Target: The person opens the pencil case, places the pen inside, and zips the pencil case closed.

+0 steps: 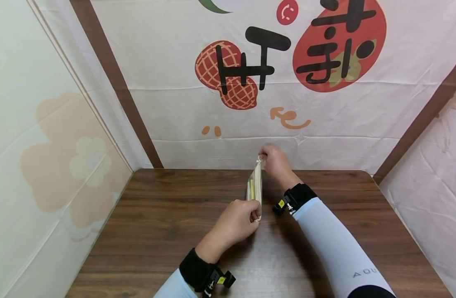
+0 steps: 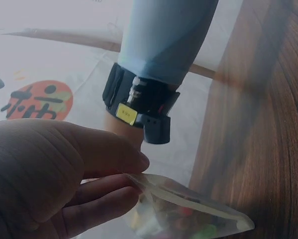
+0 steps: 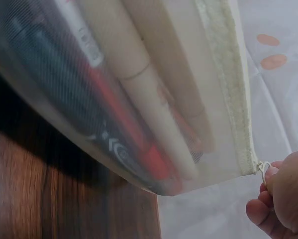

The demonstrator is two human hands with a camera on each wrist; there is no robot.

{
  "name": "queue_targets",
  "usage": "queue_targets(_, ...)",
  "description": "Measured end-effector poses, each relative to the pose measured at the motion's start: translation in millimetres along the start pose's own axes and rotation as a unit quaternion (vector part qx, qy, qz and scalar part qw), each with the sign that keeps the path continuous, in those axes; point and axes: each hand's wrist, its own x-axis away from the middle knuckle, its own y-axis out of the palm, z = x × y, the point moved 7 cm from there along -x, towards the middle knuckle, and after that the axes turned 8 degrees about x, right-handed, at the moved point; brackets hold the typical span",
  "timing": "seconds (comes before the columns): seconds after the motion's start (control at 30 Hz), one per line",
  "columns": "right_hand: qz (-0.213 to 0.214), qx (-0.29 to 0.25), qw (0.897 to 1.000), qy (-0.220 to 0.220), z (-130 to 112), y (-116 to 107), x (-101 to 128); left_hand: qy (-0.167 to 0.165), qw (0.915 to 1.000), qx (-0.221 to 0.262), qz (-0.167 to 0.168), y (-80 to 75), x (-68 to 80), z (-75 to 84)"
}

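two hands hold a see-through mesh pencil pouch (image 1: 255, 187) over the middle of a dark wooden table (image 1: 157, 215), one at each end of it. the pouch stands on its long edge, running away from the person toward the back wall, with its lower edge at or just above the wood.

the left hand (image 1: 237, 221) is at the near end. its thumb and curled fingers (image 2: 114, 191) pinch the corner of the pouch, as the left wrist view shows close up, with the cream seam running out from between them.

the right hand (image 1: 274, 161) is at the far end, just in front of the printed backdrop (image 1: 250, 82). its fingertips (image 3: 273, 209) are curled in on a small white zipper pull (image 3: 262, 168) at the end of the cream zipper band (image 3: 231, 89). the zipper looks closed along the length that shows.

through the mesh the right wrist view shows several pens lying side by side: pale cream barrels (image 3: 139, 74), a red one (image 3: 139, 144) and a black one (image 3: 54, 84). in the left wrist view small coloured shapes show through the pouch, too blurred to name.

both forearms wear pale blue sleeves (image 1: 336, 244) and black wrist straps (image 1: 296, 196) with small camera mounts. cream fabric walls with a peach flower (image 1: 64, 161) stand to the left.
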Motion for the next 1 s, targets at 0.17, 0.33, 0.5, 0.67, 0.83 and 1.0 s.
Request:
queue_targets(0.17,0.006,-0.021,1.000,-0.001,-0.8,3.0,-2.3,0.002,0.9995,-0.024,-0.021,2.6,-2.2,2.9)
queue_targets(0.33,0.007,-0.044,0.999,-0.003,5.5,6.4,-0.4,0.022,0.9956,-0.084,-0.034,10.0,-4.7,7.8)
queue_targets(0.5,-0.007,-0.068,0.998,0.005,18.5,15.1,6.7,0.037,0.9866,-0.151,-0.049,25.2,-6.2,8.4)
queue_targets(0.67,-0.037,-0.097,0.994,0.027,29.2,27.0,15.6,0.039,0.9823,-0.176,-0.052,35.5,-5.7,4.4)
queue_targets(0.83,-0.064,-0.142,0.986,0.057,35.6,37.3,24.0,0.044,0.9816,-0.174,-0.065,42.3,-4.1,2.3)
queue_targets(1.0,-0.079,-0.131,0.986,0.060,40.5,49.4,28.4,0.025,0.9820,-0.164,-0.090,47.4,-2.1,-4.9)
